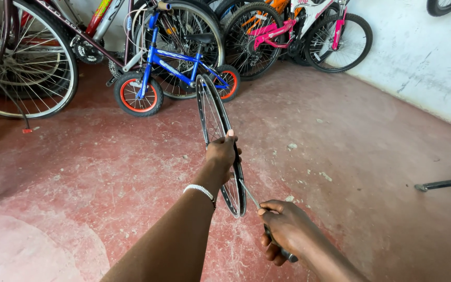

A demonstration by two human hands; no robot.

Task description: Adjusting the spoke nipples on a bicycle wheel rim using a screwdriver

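A bare black bicycle wheel rim with thin spokes stands upright and edge-on in the middle of the view. My left hand grips its rim about halfway up; a white bead bracelet sits on that wrist. My right hand is closed on a slim metal tool whose tip reaches the lower part of the rim near the spokes. The tool's dark handle end sticks out below my fist.
A small blue bicycle with red-rimmed tyres stands behind the wheel. A large bicycle wheel is at the left, pink bicycles lean on the pale wall. Metal stand legs lie at the right on the red concrete floor.
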